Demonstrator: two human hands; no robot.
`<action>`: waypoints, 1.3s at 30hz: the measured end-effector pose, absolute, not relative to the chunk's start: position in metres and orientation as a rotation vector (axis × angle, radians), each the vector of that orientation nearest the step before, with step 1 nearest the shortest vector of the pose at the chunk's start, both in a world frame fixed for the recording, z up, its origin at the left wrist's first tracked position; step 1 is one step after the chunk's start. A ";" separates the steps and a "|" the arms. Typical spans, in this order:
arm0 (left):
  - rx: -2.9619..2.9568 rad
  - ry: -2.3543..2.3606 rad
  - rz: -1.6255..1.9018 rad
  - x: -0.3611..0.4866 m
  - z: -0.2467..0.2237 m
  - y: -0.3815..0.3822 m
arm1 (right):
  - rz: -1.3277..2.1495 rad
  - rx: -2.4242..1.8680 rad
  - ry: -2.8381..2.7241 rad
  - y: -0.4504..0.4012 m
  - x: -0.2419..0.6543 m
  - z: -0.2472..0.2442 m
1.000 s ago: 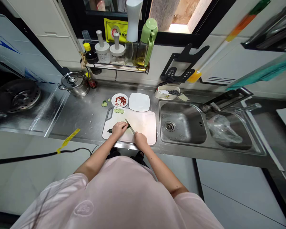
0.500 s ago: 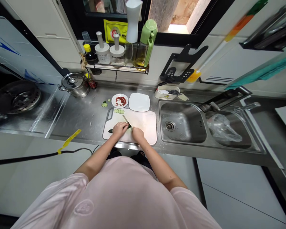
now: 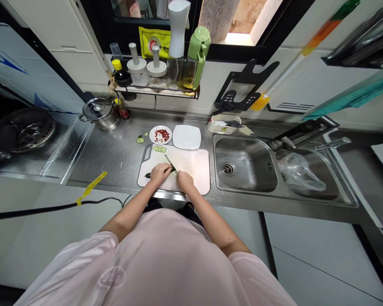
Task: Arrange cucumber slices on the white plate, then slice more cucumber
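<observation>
On the white cutting board (image 3: pixel 194 170) lies a dark green cucumber (image 3: pixel 148 175), partly covered by my left hand (image 3: pixel 160 173), whose fingers are closed over it. My right hand (image 3: pixel 185 181) grips a knife (image 3: pixel 170 161); its handle is hidden in the fist and the blade points up and left, at the cucumber's right end. A short row of cucumber slices (image 3: pixel 159 149) rests at the board's upper left. Behind the board stand a plate of chopped red pieces (image 3: pixel 161 135) and an empty white plate (image 3: pixel 187 137).
More cucumber pieces (image 3: pixel 140 139) lie on the steel counter left of the plates. A lidded pot (image 3: pixel 99 113) and a wok (image 3: pixel 21 129) stand further left. The sink (image 3: pixel 245 165) is at the right, with a plastic bag (image 3: pixel 300 170) in its second basin. A condiment shelf (image 3: pixel 156 89) hangs above.
Both hands stay almost in place over the board, with only a very slight shift of the knife and right hand. The cucumber and slices look unchanged.
</observation>
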State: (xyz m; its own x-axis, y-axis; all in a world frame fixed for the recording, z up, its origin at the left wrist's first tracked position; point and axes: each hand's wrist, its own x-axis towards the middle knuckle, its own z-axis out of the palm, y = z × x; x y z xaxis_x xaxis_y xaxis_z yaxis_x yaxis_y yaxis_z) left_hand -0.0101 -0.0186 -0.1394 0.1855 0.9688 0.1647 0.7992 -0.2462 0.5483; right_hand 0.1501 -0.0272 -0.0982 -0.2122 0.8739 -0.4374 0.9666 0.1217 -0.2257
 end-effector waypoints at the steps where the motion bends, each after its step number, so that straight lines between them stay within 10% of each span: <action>1: 2.127 1.672 0.703 -0.010 -0.139 -0.019 | -0.697 1.830 2.189 -0.029 0.151 -0.098; 39: 2.096 1.678 0.683 -0.008 -0.132 -0.020 | -0.756 1.845 2.176 -0.020 0.143 -0.095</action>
